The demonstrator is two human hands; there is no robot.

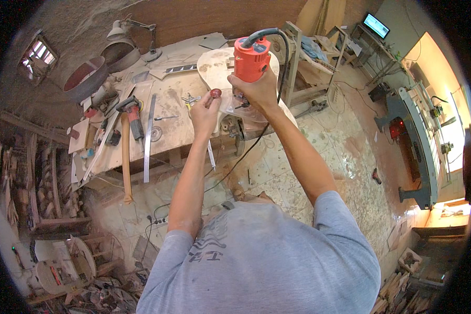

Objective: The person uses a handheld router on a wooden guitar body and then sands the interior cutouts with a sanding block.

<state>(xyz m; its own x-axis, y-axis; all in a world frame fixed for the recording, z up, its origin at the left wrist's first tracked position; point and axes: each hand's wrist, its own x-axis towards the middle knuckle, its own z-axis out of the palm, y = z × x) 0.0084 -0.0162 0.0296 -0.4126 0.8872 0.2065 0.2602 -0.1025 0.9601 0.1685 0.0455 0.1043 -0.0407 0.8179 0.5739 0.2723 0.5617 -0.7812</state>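
An orange-red electric router (251,57) with a dark cable stands on a pale, guitar-body-shaped wooden piece (213,65) over the workbench's near edge. My right hand (254,94) is closed round the lower part of the router's motor, above a clear plastic base (240,109). My left hand (204,111) pinches a round red knob (215,93) at the left side of that base. Metal clamp-like tools (188,98) lie just left of my left hand. The router's bit is too hidden to make out.
The workbench (170,136) holds an angle grinder (136,123), a steel ruler (149,141), a guitar neck (175,69) and a lamp (131,34). A wooden stand (309,68) is behind right; a large machine (418,152) is at right. Cables and a power strip (159,220) lie on the floor.
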